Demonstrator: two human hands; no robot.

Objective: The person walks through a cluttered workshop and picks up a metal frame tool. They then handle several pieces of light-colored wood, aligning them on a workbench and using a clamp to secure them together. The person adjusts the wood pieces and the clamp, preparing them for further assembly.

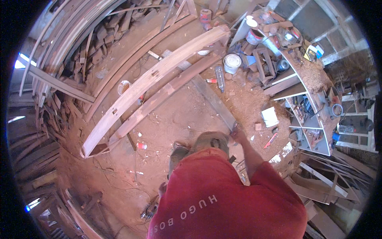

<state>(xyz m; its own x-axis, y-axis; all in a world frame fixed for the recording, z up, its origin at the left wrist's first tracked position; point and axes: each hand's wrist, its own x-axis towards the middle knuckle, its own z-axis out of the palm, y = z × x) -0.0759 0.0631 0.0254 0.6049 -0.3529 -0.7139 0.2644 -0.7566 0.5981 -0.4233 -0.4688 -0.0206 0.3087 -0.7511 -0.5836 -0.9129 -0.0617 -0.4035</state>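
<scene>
1. Right hand [237, 133] closed on near end of long grey plank [215, 102], down by the floor [175, 119].
2. Plank running up and away from right hand toward plastic bottle [220, 78] and white paint can [232, 63].
3. Left hand [162, 188] low beside red shirt [223, 199], mostly hidden; cannot tell if open or closed, nothing seen in it.
4. Large wooden frame [147, 81] lying well left of right hand.
5. White shelf unit [310, 119] cluttered, off to right of right hand.
</scene>
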